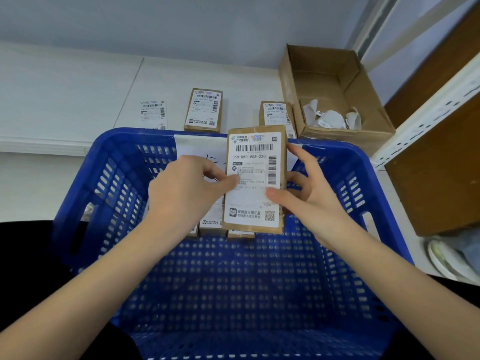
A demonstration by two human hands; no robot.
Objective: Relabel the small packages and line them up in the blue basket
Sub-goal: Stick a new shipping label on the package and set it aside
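Observation:
A small brown package (253,201) with a white shipping label hangs above the blue basket (363,183). My right hand (309,196) grips its right edge, thumb lying on the label. My left hand (187,190) touches the label's left side with thumb and fingers. Inside the basket, several labelled packages (211,226) stand in a row at the far wall, mostly hidden behind the held one. On the white table, a labelled package (204,110) and another (276,116) wait beyond the basket, with a loose label (153,114) at their left.
An open cardboard box (335,100) holding crumpled label backings stands at the back right. A white metal shelf upright (426,110) and brown board (439,172) close off the right. A paper sheet (200,149) hangs on the basket's far wall.

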